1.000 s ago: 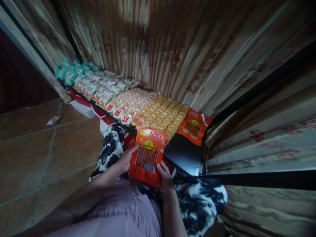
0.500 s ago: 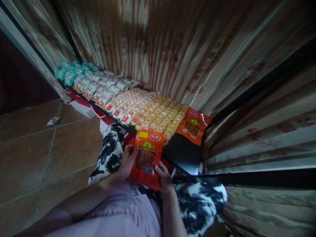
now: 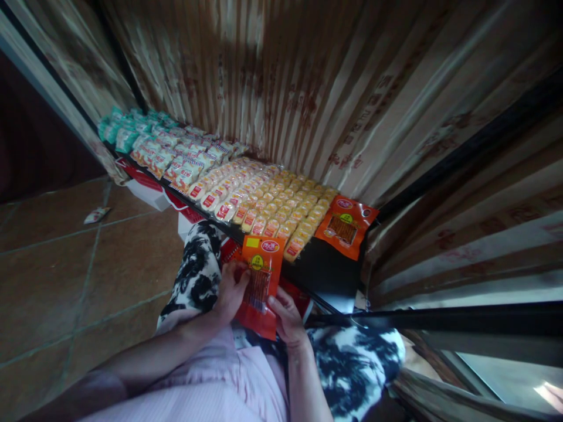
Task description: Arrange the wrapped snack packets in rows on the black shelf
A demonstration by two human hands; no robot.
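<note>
An orange snack packet (image 3: pixel 269 266) with a see-through window showing brown sticks is held upright over my lap. My left hand (image 3: pixel 233 287) pinches its left edge between thumb and fingers. On the lower right edge, my right hand (image 3: pixel 285 313) grips the packet, thumb in front. The packet bends slightly between them. A similar orange packet (image 3: pixel 347 225) lies at the right end of the black shelf (image 3: pixel 328 275). Rows of yellow wrapped snacks (image 3: pixel 290 205) lie just beyond the held packet.
Farther left on the shelf lie pale wrapped snacks (image 3: pixel 220 187), white packets (image 3: pixel 185 167) and green packets (image 3: pixel 127 138). A pleated curtain (image 3: pixel 264 76) hangs behind. One small packet (image 3: pixel 97 215) lies on the tiled floor (image 3: pixel 48 269). A dark bar (image 3: pixel 440 319) crosses at right.
The held packet has turned and bent a little, its window now narrower to my view. Both hands keep their grip. The curtain at lower right has shifted, showing a bright area.
</note>
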